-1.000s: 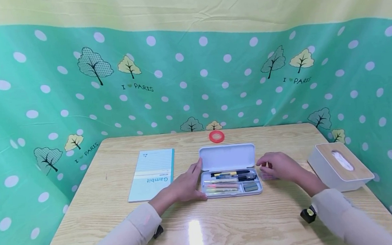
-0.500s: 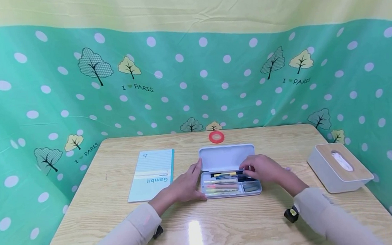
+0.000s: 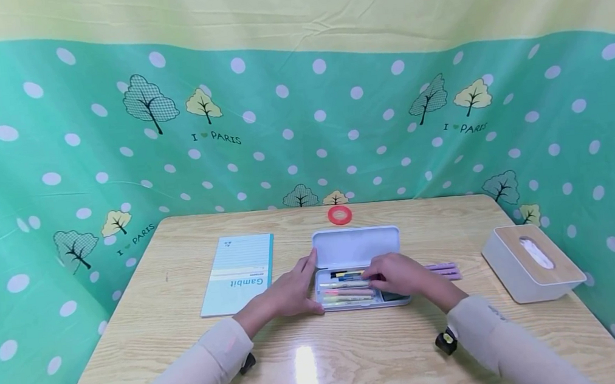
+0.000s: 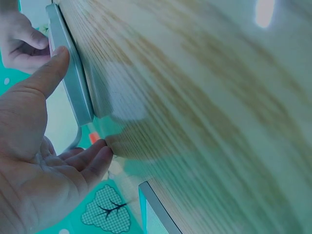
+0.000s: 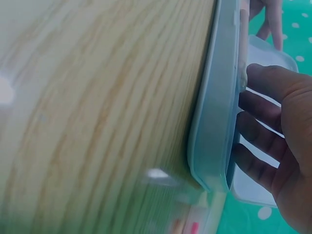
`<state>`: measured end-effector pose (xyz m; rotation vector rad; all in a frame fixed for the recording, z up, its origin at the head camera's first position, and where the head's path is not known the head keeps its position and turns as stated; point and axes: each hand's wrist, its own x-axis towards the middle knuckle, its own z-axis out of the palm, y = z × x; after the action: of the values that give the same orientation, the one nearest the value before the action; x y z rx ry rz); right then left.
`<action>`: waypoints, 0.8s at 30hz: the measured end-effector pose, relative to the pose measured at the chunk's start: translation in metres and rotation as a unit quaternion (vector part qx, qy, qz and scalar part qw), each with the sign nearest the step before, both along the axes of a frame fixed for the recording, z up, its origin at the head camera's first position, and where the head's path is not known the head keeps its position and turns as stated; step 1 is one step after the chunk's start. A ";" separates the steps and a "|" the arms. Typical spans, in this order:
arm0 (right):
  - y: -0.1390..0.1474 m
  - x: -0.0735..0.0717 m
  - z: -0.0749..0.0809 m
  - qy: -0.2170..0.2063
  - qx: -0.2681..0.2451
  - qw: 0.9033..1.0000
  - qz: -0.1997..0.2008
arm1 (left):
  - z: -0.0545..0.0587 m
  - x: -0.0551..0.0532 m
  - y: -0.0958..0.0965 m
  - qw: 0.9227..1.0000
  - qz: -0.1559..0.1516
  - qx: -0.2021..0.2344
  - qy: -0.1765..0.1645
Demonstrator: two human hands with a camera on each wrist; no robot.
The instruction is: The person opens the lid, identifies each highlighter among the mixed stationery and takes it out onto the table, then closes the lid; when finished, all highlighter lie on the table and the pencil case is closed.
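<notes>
An open white pencil case holds several pens and highlighters, with a grey eraser in its right corner, partly covered. My left hand rests against the case's left end, thumb at the front edge and fingers reaching back toward the lid. In the left wrist view those fingers look extended and relaxed. My right hand reaches over the case, fingertips down among the pens. In the right wrist view its thumb lies right at a pale pen's end; I cannot tell whether it pinches that pen.
Several purple pens lie on the table right of the case. A notebook lies to the left, a red tape ring behind, and a tissue box at the right. A patterned curtain borders the table.
My right hand has moved left from the table beside the case to over the pens inside it, uncovering the purple pens on the table. The left hand has stayed put.
</notes>
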<state>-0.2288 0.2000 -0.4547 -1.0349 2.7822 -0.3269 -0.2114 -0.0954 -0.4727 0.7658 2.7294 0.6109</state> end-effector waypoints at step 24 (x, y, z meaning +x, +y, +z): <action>-0.002 0.000 -0.003 0.008 0.001 1.000 0.006 | 0.000 -0.001 0.000 1.000 -0.003 -0.001 0.000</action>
<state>-0.2293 0.1975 -0.4577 -1.0582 2.7890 -0.3147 -0.2119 -0.0952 -0.4723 0.7740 2.7267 0.6071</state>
